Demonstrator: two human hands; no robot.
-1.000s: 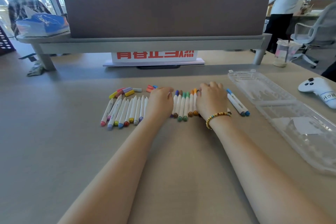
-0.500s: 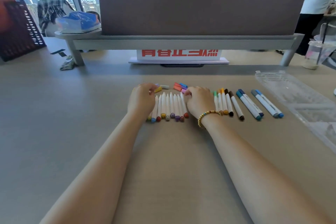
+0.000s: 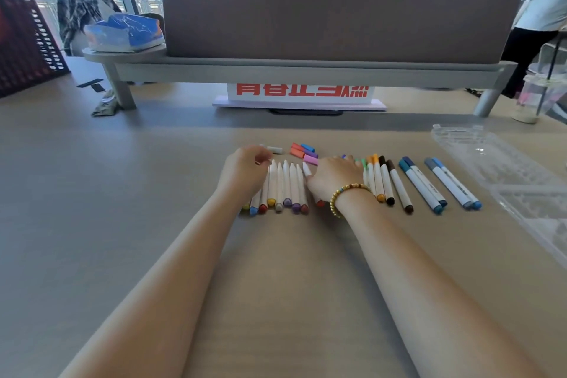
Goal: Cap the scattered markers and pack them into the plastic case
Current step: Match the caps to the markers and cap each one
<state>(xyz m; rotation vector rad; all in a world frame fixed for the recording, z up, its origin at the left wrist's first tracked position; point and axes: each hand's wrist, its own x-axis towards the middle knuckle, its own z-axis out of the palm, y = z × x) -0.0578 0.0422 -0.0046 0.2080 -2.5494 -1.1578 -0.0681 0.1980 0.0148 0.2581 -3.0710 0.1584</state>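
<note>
Compared with a second ago, our two hands have moved to the left part of the row, and the view has turned with them, so the capped markers (image 3: 399, 184) now lie to the right of our hands. This tells us that the capping goes from right to left.

Our left hand (image 3: 245, 173) rests over the left end of the uncapped markers (image 3: 285, 187), with its fingers curled. It seems to pinch something small and pale at the fingertips, maybe a cap, but we cannot tell this surely. Our right hand (image 3: 333, 178), with the bead bracelet (image 3: 345, 193), lies at the right end of the same group. Its fingers are bent down onto the desk (image 3: 153, 193) and hidden from us, so we cannot tell whether they hold a marker.

The loose caps (image 3: 302, 152) lie just behind the uncapped markers. The plastic case (image 3: 497, 163) is open at the right, well apart from the hands, and we see no marker inside it. We judge that about half of the capping is left, and the packing is not yet begun.
</note>
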